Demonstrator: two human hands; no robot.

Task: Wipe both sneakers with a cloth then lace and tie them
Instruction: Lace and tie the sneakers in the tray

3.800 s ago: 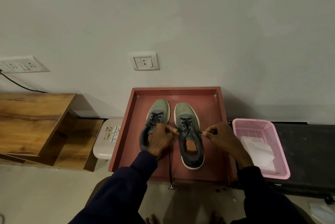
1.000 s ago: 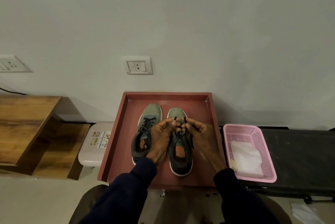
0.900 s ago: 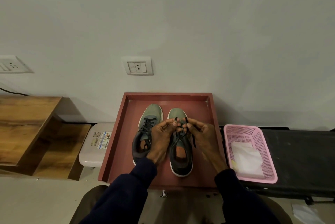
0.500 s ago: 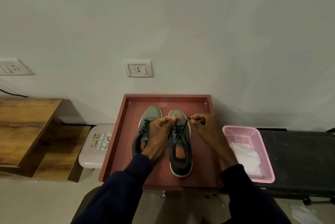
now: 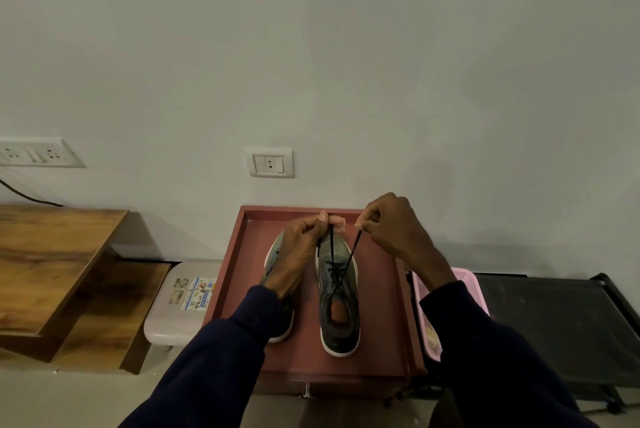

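1. A red tray (image 5: pixel 239 275) lies against the wall, a pink basket (image 5: pixel 474 292) just beside its right edge.
2. Two sneakers sit side by side in it; the right sneaker (image 5: pixel 338 303) shows whole, the left sneaker (image 5: pixel 277 323) mostly hidden.
3. The left hand (image 5: pixel 300 254) and right hand (image 5: pixel 393 227) each pinch one end of the black lace (image 5: pixel 348 259), raised taut above the toe.

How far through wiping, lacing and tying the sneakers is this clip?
Wiping cannot be judged from this frame. The right sneaker looks laced through its eyelets. In hand: the left hand and right hand each pinch one end of its black lace, pulled up taut. Its knot remains. The left sneaker sits mostly behind the left arm, so its lacing cannot be told. Both stand in the red tray.
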